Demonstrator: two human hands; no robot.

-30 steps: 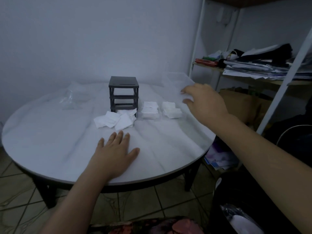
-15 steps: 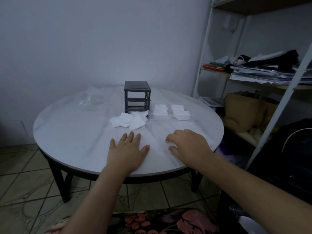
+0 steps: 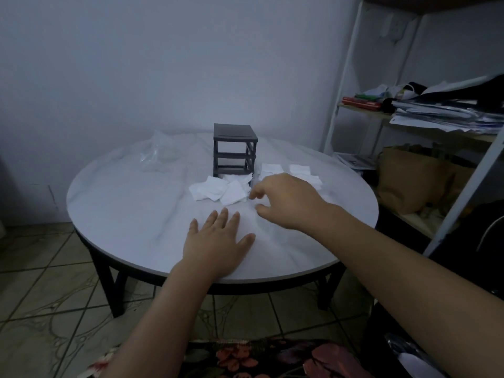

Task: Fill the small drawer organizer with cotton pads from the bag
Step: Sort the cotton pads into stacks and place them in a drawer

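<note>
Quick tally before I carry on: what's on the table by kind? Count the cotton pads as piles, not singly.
Drawer organizer: 1
Plastic bag: 1
Cotton pad piles: 3 (loose heap, left stack, right stack)
Total: 5

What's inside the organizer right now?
The organizer shows open slots with nothing visible inside the upper ones. The loose pads in front cover its lowest part, so I cannot tell what is there.
</note>
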